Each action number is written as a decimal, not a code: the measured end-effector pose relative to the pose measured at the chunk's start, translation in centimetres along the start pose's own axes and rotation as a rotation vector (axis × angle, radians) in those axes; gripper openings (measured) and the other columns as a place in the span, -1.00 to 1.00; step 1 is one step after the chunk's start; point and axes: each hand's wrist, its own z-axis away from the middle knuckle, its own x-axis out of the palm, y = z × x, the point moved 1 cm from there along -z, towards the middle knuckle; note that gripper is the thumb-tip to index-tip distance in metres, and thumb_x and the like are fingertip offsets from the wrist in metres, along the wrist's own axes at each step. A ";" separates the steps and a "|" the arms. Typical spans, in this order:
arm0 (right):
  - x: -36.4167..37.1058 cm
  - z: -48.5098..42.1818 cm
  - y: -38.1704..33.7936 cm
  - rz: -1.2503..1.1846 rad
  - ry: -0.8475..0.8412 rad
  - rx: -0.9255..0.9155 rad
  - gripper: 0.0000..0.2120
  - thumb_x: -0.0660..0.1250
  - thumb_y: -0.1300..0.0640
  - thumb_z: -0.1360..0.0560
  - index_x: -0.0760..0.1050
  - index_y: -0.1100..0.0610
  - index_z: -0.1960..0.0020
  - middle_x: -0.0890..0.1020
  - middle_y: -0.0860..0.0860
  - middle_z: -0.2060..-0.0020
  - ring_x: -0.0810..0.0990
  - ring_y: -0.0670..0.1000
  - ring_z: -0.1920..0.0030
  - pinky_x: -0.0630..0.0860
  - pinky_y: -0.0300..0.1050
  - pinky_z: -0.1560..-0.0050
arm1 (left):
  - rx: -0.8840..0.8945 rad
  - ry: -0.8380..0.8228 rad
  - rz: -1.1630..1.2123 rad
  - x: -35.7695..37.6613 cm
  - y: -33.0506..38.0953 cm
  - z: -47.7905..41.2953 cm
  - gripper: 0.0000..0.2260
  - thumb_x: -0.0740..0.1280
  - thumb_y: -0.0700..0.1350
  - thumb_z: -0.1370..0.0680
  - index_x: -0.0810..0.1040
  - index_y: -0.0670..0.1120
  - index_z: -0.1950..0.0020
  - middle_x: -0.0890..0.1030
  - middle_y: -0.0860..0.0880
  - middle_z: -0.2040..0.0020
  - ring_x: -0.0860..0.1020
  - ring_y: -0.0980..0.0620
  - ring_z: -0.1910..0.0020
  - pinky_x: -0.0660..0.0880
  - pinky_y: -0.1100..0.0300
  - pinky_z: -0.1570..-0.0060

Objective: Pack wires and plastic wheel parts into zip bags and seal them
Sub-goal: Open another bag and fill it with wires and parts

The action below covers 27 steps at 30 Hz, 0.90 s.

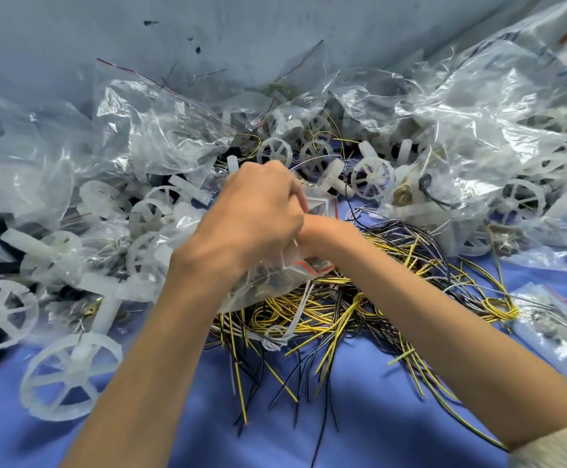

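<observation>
Two hands meet in the middle of the clutter, right over the wire pile. The left hand (258, 211) is curled tight, knuckles up, pinching the top edge of a small clear zip bag (268, 288) that hangs below it, towards the person. The right hand (322, 234) is tucked in behind the left. Its fingers are hidden, so I can't tell whether it grips the bag mouth or is pushing something inside.

Watch the red zip strip (309, 265). It runs crosswise just under the right wrist, from one hand over to the other, and it looks crumpled and unpressed. I'd judge the bag isn't sealed yet. Something dark sits inside it, too blurred to name.

The loose yellow and black wires (360, 309) lie directly beneath both hands and spread off to the right, so the right hand is the nearer one for a fresh bunch. White plastic wheel parts sit out to the left, with one large spoked wheel (71, 376) nearest the left forearm on the blue worktop (360, 427). A heap of clear bags (160, 140) lies beyond the hands. If sealing is next, I reckon that strip needs pulling straight between the two hands first.
</observation>
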 end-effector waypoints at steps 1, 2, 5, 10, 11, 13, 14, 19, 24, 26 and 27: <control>-0.9 0.6 -0.9 0.003 -0.058 0.026 -0.65 0.15 0.25 -0.59 0.38 0.31 -0.35 0.52 0.22 -0.22 0.47 -0.09 -0.11 0.29 -0.45 0.01 | -0.013 0.007 0.001 -0.2 -0.3 -0.1 -0.72 0.23 -0.24 -0.48 0.69 0.04 0.09 0.60 -0.08 0.12 0.48 -0.01 0.10 0.30 0.27 0.11; -1.5 0.9 -1.3 0.056 -0.142 0.006 -0.70 0.14 0.26 -0.59 0.45 0.31 -0.27 0.60 0.16 -0.03 0.47 -0.24 0.14 0.30 -0.56 0.11 | -0.028 0.033 0.004 -0.4 -0.5 -0.1 -0.72 0.23 -0.24 -0.48 0.69 0.04 0.09 0.64 -0.09 0.07 0.50 -0.01 0.12 0.34 0.25 0.10; -4.6 1.5 -0.7 -0.047 -0.187 -0.115 -0.78 0.19 0.29 -0.56 0.57 0.06 -0.01 0.59 -0.19 0.24 0.52 -0.40 0.28 0.42 -0.51 0.20 | -0.071 0.148 -0.017 -1.2 -1.5 -0.2 -0.73 0.22 -0.23 -0.48 0.69 0.02 0.10 0.67 -0.09 0.06 0.54 -0.07 0.14 0.43 0.18 0.08; -8.9 0.5 5.5 -0.463 0.462 -0.114 -0.89 0.27 0.21 -0.55 0.55 0.08 0.08 0.67 0.00 0.21 0.60 -0.07 0.29 0.48 -0.27 0.35 | -0.134 0.074 -0.001 -0.6 -2.5 -0.7 -0.75 0.20 -0.19 -0.47 0.68 -0.03 0.13 0.68 -0.09 0.07 0.59 -0.12 0.05 0.54 0.03 -0.02; -8.8 -0.4 7.1 -0.392 0.598 -0.027 -0.91 0.27 0.22 -0.53 0.53 0.10 0.05 0.64 0.02 0.18 0.58 -0.04 0.23 0.53 -0.17 0.26 | -0.146 0.032 -0.004 -0.2 -2.6 -0.8 -0.75 0.20 -0.19 -0.47 0.68 -0.06 0.13 0.68 -0.10 0.10 0.59 -0.13 0.07 0.54 0.02 0.01; -7.8 -2.6 10.3 -0.050 0.605 0.195 -0.76 0.25 0.23 -0.51 0.49 0.11 -0.16 0.57 0.11 -0.09 0.54 0.06 -0.07 0.50 -0.02 -0.08 | -0.162 -0.054 -0.027 0.6 -2.7 -1.0 -0.76 0.19 -0.14 -0.49 0.67 -0.11 0.11 0.67 -0.12 0.14 0.59 -0.13 0.11 0.55 0.01 0.05; -7.1 -3.5 11.8 0.103 0.494 0.282 -0.64 0.25 0.20 -0.50 0.42 0.10 -0.29 0.46 0.16 -0.25 0.45 0.12 -0.22 0.44 -0.05 -0.17 | -0.165 -0.082 -0.038 1.0 -2.8 -1.1 -0.76 0.20 -0.12 -0.50 0.66 -0.12 0.10 0.67 -0.11 0.13 0.59 -0.12 0.11 0.54 0.01 0.04; -4.8 -6.0 14.1 0.247 0.350 0.447 -0.53 0.31 -0.06 -0.49 0.33 0.08 -0.33 0.20 0.29 -0.39 0.21 0.27 -0.40 0.29 0.09 -0.32 | -0.158 -0.093 -0.019 1.3 -3.4 -1.4 -0.74 0.23 -0.04 -0.52 0.65 -0.15 0.17 0.67 -0.09 0.17 0.59 -0.06 0.19 0.54 0.07 0.12; -3.8 -6.5 13.0 0.283 0.466 0.339 -0.73 0.39 0.02 -0.45 0.44 0.20 0.05 0.48 0.21 -0.10 0.40 0.18 -0.11 0.38 -0.03 0.02 | -0.150 -0.105 -0.019 1.2 -3.4 -1.2 -0.70 0.21 -0.02 -0.55 0.65 -0.17 0.15 0.65 -0.09 0.20 0.58 -0.09 0.23 0.42 0.18 0.31; -3.8 -6.0 13.2 0.239 0.483 0.334 -0.70 0.39 0.06 -0.44 0.43 0.12 -0.11 0.42 0.19 -0.13 0.42 0.17 -0.04 0.40 -0.03 0.00 | -0.151 -0.111 -0.014 1.1 -3.4 -1.2 -0.70 0.21 -0.02 -0.55 0.66 -0.17 0.11 0.67 -0.11 0.14 0.60 -0.07 0.17 0.45 0.17 0.26; -3.9 -5.7 13.4 0.223 0.468 0.343 -0.57 0.40 0.03 -0.44 0.39 0.04 -0.26 0.38 0.19 -0.17 0.45 0.19 -0.02 0.42 -0.02 -0.04 | -0.146 -0.112 -0.011 1.1 -3.4 -1.2 -0.71 0.22 -0.02 -0.55 0.66 -0.16 0.08 0.67 -0.11 0.10 0.61 -0.07 0.13 0.50 0.13 0.19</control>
